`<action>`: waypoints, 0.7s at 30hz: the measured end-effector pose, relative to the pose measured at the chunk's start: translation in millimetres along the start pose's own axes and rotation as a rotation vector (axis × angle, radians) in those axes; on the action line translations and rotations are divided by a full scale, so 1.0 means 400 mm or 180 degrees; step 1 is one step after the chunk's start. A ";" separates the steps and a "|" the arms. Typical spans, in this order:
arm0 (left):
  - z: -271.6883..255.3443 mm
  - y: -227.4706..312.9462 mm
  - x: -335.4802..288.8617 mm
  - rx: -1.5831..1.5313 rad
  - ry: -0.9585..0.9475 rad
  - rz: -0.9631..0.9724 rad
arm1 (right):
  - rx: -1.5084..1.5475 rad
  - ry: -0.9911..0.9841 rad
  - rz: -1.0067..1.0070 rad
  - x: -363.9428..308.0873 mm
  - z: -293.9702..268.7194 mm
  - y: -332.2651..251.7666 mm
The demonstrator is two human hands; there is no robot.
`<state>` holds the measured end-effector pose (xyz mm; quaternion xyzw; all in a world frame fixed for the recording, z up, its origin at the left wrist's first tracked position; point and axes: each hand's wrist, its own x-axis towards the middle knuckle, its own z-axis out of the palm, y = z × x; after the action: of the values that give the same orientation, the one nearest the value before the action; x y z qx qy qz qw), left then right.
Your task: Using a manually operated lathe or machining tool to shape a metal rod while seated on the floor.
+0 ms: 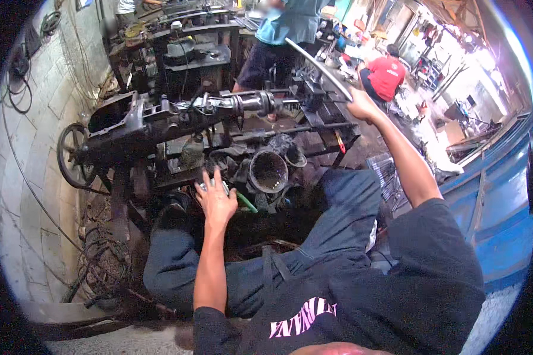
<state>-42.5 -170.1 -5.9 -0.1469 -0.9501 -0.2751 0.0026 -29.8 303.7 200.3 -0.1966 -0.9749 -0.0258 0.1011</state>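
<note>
My right hand (364, 106) is raised on the right, closed round the lower end of a long grey metal rod (321, 68). The rod slants up and to the left from my fist. Low in front of me, my left hand (217, 204) has its fingers spread. A small pale, shiny thing shows between those fingers, too unclear to name. A green strip (247, 201) sticks out just right of that hand. Beyond both hands stands a dark, greasy lathe (160, 127), with a handwheel (77, 157) at its left end and a metal spindle part (251, 103) at its right.
A round container (268, 171) with dark contents stands between my knees and the lathe, among rags. A red-handled tool (340, 142) lies at the bench's right end. One person (290, 26) stands behind the lathe; another in red (385, 77) sits farther right. Cables (103, 257) lie by the left wall.
</note>
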 end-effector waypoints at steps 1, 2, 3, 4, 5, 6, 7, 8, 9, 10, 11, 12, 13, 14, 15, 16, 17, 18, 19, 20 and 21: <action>0.003 -0.015 -0.008 0.0019 0.0127 0.0039 | 0.0142 -0.0135 -0.0124 0.005 0.009 -0.029; 0.007 -0.035 -0.016 0.0051 0.0242 0.0107 | 0.0299 -0.0264 -0.0219 -0.009 0.008 -0.060; 0.009 -0.058 -0.031 0.0066 0.0373 0.0226 | 0.0649 -0.0304 -0.0336 -0.025 -0.015 -0.091; 0.024 -0.044 -0.021 0.0025 0.0527 0.0433 | 0.0694 -0.0053 -0.0704 -0.010 -0.004 -0.016; 0.026 -0.048 -0.028 0.0067 0.0544 0.0399 | 0.1259 -0.0476 -0.0298 -0.013 -0.022 -0.013; 0.029 -0.045 -0.032 0.0043 0.0491 0.0312 | 0.1798 -0.0909 0.0133 -0.028 -0.050 -0.004; 0.042 -0.043 -0.032 0.0016 0.0567 0.0457 | 0.1900 -0.0906 0.0203 -0.045 -0.022 0.034; 0.055 -0.031 -0.019 -0.0025 0.0677 0.0602 | 0.2035 -0.0678 0.0038 -0.042 0.012 0.070; 0.069 -0.020 -0.017 -0.0013 0.0580 0.0516 | 0.2155 -0.0438 -0.0116 -0.037 0.043 0.107; 0.084 -0.037 -0.014 -0.0013 0.0602 0.0560 | 0.2270 -0.0424 -0.0090 -0.032 0.032 0.096; 0.070 -0.037 -0.018 0.0115 0.0580 0.0425 | 0.2434 -0.0786 0.0116 -0.034 -0.007 0.057; 0.029 -0.011 -0.032 0.0210 0.0626 0.0336 | 0.2573 -0.1077 0.0294 -0.051 -0.063 0.042; 0.018 0.004 -0.031 0.0264 0.0658 0.0219 | 0.2372 -0.0597 -0.0134 -0.050 -0.030 0.061; 0.024 0.019 -0.026 0.0269 0.0692 0.0113 | 0.2244 -0.0164 -0.0270 -0.053 0.009 0.080; 0.036 0.026 -0.015 0.0084 0.0913 0.0428 | 0.2046 0.0071 -0.0258 -0.063 0.027 0.115; -0.002 0.062 -0.007 0.0186 0.1084 0.0694 | 0.1906 0.0279 -0.0298 -0.072 0.018 0.083; -0.048 0.112 0.014 0.0004 0.1219 0.1041 | 0.1467 -0.0063 -0.0283 -0.066 -0.007 0.061; -0.080 0.178 0.051 -0.0217 0.1301 0.1393 | 0.1517 -0.0092 -0.0246 -0.078 -0.025 0.041; -0.112 0.244 0.094 -0.0284 0.1454 0.1609 | 0.0915 -0.0116 -0.0134 -0.090 -0.042 0.012; -0.128 0.315 0.149 -0.0386 0.1592 0.1838 | 0.0288 -0.0147 -0.0005 -0.103 -0.042 0.010; -0.146 0.382 0.212 -0.0542 0.1734 0.1933 | 0.0265 0.0059 -0.0119 -0.112 -0.026 0.026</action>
<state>-85.2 -54.2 130.5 -0.3420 -0.8021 -0.3682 0.3227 16.5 295.3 201.4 -0.1737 -0.9777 0.0111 0.1178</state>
